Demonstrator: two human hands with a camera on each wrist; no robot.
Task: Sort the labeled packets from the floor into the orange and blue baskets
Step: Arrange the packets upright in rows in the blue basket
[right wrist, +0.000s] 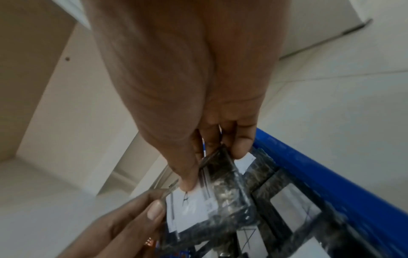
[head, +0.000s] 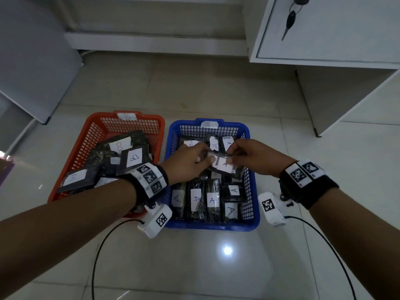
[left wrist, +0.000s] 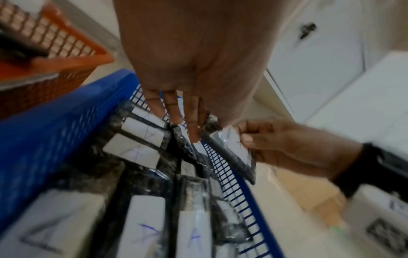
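I hold one dark packet (head: 224, 165) with a white "A" label over the blue basket (head: 212, 226). My left hand (head: 203, 160) pinches its left edge and my right hand (head: 232, 153) pinches its right edge. In the left wrist view the packet (left wrist: 234, 150) hangs above the blue basket's rim (left wrist: 66, 113). In the right wrist view my right hand (right wrist: 212, 167) grips the packet (right wrist: 198, 206) by its top. Several "A" packets (head: 212, 201) fill the blue basket. The orange basket (head: 91, 123) on the left holds several "B" packets (head: 134, 158).
Both baskets sit side by side on a pale tiled floor (head: 216, 267). A white cabinet (head: 335, 35) with a key in its lock stands at the back right. A grey panel (head: 32, 61) stands at the back left. Black cables (head: 101, 245) trail from my wrists.
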